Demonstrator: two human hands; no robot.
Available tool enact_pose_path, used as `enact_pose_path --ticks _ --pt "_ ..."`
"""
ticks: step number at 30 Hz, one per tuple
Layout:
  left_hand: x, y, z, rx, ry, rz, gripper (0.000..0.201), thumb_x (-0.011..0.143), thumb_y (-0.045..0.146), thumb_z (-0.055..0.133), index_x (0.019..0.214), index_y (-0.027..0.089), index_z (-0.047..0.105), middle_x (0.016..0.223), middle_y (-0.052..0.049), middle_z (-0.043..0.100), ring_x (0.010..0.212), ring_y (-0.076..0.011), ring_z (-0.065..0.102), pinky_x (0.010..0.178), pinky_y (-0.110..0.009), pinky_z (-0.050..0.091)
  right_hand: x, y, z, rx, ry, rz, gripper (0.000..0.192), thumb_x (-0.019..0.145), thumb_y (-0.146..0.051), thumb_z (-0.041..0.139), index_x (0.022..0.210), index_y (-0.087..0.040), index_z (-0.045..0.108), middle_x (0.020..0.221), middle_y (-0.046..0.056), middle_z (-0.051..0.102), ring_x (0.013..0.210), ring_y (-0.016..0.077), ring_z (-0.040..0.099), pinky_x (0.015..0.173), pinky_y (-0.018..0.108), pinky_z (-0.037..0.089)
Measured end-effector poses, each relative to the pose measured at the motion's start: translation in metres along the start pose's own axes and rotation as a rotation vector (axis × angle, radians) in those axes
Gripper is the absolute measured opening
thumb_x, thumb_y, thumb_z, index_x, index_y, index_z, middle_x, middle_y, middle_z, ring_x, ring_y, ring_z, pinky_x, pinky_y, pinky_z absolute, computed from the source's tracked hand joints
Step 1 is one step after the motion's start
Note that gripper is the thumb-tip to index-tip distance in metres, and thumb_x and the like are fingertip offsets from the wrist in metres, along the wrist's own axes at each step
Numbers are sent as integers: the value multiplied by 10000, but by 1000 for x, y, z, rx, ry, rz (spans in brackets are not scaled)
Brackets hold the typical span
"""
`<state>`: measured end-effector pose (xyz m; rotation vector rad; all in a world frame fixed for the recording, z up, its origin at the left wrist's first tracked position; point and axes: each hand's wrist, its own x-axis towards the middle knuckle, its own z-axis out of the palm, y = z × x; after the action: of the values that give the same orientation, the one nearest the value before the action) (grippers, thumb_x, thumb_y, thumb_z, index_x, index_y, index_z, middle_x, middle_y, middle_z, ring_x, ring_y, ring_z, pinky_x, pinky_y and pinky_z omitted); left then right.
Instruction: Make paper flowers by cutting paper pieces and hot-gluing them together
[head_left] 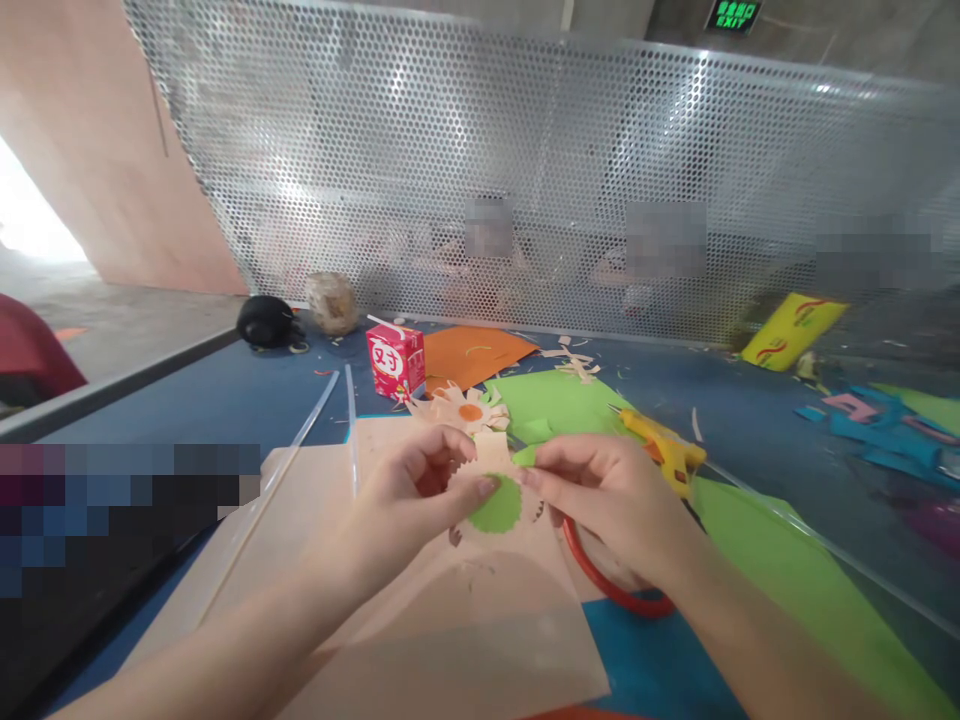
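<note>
My left hand pinches a pale, serrated-edged cutout with a green scalloped disc in its middle; the thumb lies on the disc. My right hand is closed with a small green scrap between thumb and finger, close to the cutout's right edge. Under both hands lies a pale craft sheet. Just beyond the fingertips is a pale flower with an orange centre. A red curved handle, probably of scissors, sticks out beneath my right hand. Beside that hand rests a yellow glue gun.
A pink drink carton with a straw stands behind the flower. Further back are an orange sheet, a jar and a black round object. Green sheets and blue scraps lie right. A perforated metal screen borders the table.
</note>
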<state>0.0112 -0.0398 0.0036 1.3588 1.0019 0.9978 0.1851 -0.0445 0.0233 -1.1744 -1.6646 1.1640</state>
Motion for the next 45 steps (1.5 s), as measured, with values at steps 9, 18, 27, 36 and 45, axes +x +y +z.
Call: enact_pose_path --ticks 9,18,27,36,45 --pt "1 1 4 -29 24 -33 225 694 315 632 756 168 474 691 16 550 572 -87 514 477 -199 419 1 7 -9 -36 -82 -60 128 769 -286 583 858 -242 664 824 -2 683 797 142 635 685 237 515" --pt "3 -3 3 -36 29 -17 216 706 311 626 763 171 472 709 15 545 584 -87 520 471 -191 421 5 6 -8 -72 53 -76 273 742 -220 584 1015 -228 593 911 35 663 865 159 620 722 277 519" --pt "2 0 7 -33 38 -46 263 650 316 664 728 172 458 617 40 497 534 -87 504 428 -190 425 4 3 -1 -136 90 -102 270 716 -164 579 981 -214 571 816 12 645 786 140 614 680 265 490" --pt "2 -4 9 -48 21 -73 269 651 331 653 719 176 444 598 55 455 521 -76 462 423 -186 402 6 1 1 -123 88 -47 253 687 -123 566 931 -190 571 805 17 641 739 135 612 642 258 488" --pt "1 -3 11 -89 5 -79 267 659 314 645 695 176 419 584 70 410 512 -65 430 417 -178 404 7 3 2 -62 79 9 258 693 -134 555 946 -180 556 840 25 634 748 133 605 678 264 483"
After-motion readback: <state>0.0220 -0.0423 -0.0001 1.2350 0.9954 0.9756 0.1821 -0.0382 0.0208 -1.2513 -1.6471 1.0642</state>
